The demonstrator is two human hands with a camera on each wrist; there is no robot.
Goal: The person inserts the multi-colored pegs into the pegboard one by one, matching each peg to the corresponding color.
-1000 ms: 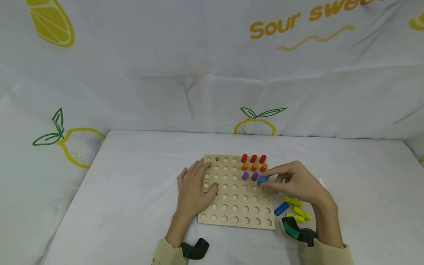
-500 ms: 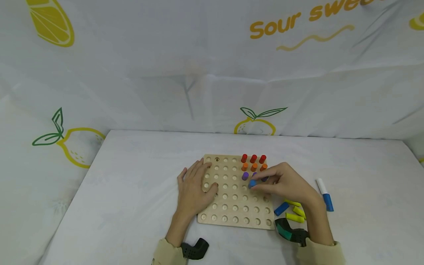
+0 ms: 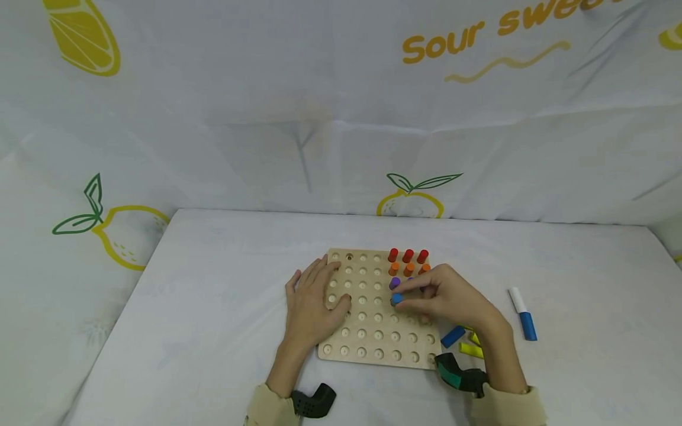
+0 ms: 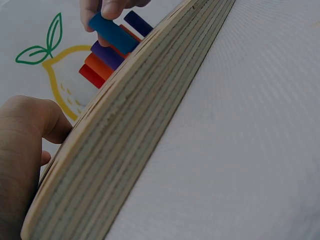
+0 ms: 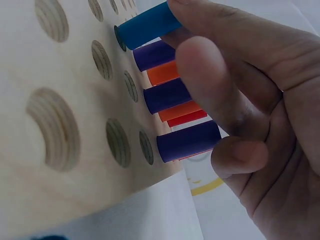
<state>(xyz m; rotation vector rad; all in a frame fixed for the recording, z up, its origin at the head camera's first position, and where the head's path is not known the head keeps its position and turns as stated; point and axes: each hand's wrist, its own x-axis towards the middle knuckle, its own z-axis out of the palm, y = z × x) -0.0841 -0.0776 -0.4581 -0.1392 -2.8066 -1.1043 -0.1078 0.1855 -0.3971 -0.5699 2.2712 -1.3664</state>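
A pale wooden pegboard [image 3: 370,325] with rows of round holes lies on the white table. My left hand [image 3: 314,307] rests on its left edge, fingers spread and thumb on the top face. My right hand [image 3: 453,299] pinches a blue peg [image 3: 396,299] between thumb and fingers, just in front of the leftmost purple peg [image 3: 395,283]. In the right wrist view the blue peg's [image 5: 150,26] lower end meets a hole; how deep it sits I cannot tell. Behind stand three orange pegs [image 3: 394,268] and three red pegs [image 3: 408,255]. My right hand partly hides the purple row.
Right of the board lie a loose blue peg [image 3: 453,336] and yellow pegs [image 3: 471,350], partly behind my right wrist. Farther right is a white and blue marker [image 3: 523,313]. A white cloth with lemon prints [image 3: 410,204] hangs behind the table.
My right hand has carried the blue peg left along the board, from beside the right edge to the hole in front of the leftmost purple peg. The left hand stays put.
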